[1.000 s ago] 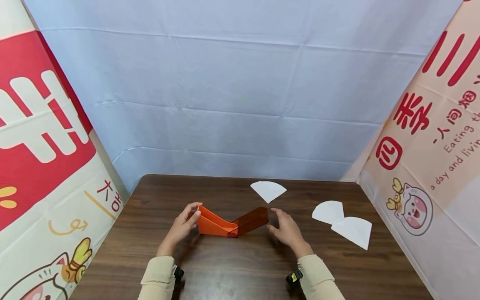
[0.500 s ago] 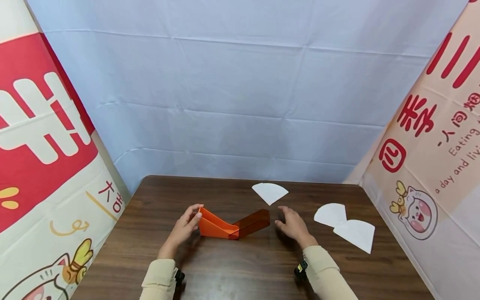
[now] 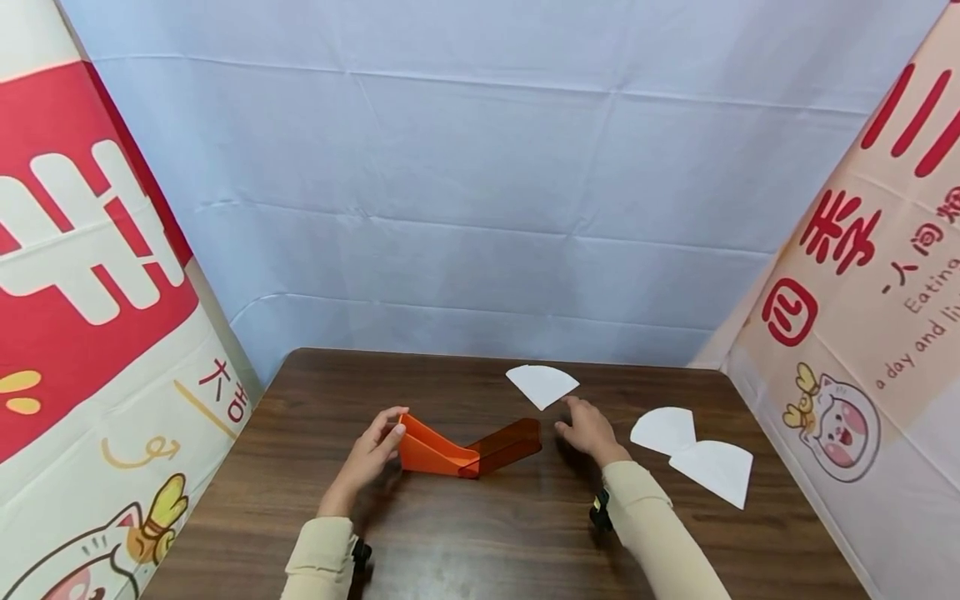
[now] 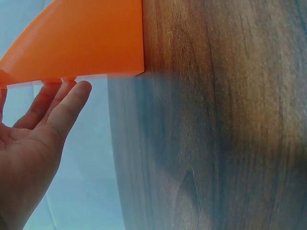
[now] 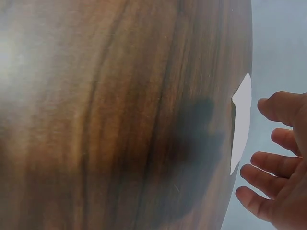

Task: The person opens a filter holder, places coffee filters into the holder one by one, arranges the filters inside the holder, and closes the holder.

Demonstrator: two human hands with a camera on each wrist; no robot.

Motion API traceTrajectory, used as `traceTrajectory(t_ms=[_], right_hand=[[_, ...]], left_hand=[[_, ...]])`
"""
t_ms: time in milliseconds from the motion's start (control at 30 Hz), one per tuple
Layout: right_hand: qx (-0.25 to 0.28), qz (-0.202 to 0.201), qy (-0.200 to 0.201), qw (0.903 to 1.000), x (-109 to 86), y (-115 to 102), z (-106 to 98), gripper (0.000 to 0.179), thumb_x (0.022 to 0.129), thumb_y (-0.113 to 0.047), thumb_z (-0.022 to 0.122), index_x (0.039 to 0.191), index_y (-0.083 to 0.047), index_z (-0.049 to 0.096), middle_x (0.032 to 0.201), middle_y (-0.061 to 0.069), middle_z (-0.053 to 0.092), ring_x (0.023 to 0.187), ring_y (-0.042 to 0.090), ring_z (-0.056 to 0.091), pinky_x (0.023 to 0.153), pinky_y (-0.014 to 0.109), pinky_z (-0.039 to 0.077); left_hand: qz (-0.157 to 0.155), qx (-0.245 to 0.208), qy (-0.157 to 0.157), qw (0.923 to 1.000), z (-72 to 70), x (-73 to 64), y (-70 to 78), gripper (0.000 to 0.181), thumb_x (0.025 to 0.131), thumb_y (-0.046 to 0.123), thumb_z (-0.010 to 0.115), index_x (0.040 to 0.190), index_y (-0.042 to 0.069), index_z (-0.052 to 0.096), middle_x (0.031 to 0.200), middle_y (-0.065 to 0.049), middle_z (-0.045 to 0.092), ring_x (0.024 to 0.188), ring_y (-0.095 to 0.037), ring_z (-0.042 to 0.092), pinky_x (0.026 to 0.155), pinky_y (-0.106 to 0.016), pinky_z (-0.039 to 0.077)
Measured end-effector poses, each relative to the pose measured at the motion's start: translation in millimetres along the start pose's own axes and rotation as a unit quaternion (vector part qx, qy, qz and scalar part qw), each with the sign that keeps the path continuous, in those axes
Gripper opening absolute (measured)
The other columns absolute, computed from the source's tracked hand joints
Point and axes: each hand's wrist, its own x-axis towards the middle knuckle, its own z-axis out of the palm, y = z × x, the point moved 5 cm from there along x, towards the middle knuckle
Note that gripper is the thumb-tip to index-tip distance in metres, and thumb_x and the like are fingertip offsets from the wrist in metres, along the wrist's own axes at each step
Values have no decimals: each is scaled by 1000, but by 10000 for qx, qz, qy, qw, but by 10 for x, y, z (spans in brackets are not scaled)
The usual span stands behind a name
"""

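An orange filter-paper box [image 3: 437, 450] sits on the table, its see-through brown lid [image 3: 510, 446] swung out to the right. At the box's tall left end is my left hand [image 3: 371, 454]; in the left wrist view, fingertips [image 4: 52, 84] meet the end of the orange wall and the thumb tip lies right beside it. My right hand [image 3: 588, 431] is stretched out past the lid, index fingertip close to the lower right side of a white fan-shaped paper filter [image 3: 542, 386]. In the right wrist view the right fingers are spread loosely, holding nothing.
Two more white fan-shaped paper filters lie on the right, a rear one [image 3: 664, 429] and a front one [image 3: 716, 469], meeting at their corners. The dark wooden table [image 3: 480, 533] ends at a pale blue cloth [image 3: 465, 208], with printed cloths on both sides.
My right hand has moved away from the brown lid, to the right and farther back, up to the back paper filter. My left hand and the orange box keep their places.
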Motion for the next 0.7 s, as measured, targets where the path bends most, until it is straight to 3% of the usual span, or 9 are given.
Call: traceTrajectory(t_ms=[200, 400, 700], right_hand=[[15, 184, -301, 9994, 96, 64, 40, 54, 86, -17, 65, 129, 7, 46, 122, 27, 51, 107, 42, 51, 84, 53, 44], [208, 441, -348, 9982, 162, 123, 44, 53, 86, -17, 65, 129, 8, 46, 119, 27, 53, 107, 41, 51, 85, 52, 44], [585, 361, -464, 9966, 316, 114, 102, 52, 86, -12, 63, 129, 12, 44, 123, 29, 50, 113, 43, 47, 92, 52, 39]], left_hand=[[-45, -34, 57, 10000, 10, -12, -4, 35, 97, 26, 51, 131, 16, 49, 116, -15, 56, 105, -32, 54, 81, -52, 48], [37, -87, 27, 10000, 31, -12, -26, 35, 97, 24, 51, 130, 14, 49, 116, -17, 55, 105, -33, 54, 79, -50, 50], [31, -144, -5, 9999, 16, -21, 53, 36, 98, 21, 50, 132, 10, 47, 118, -18, 54, 106, -34, 54, 80, -52, 48]])
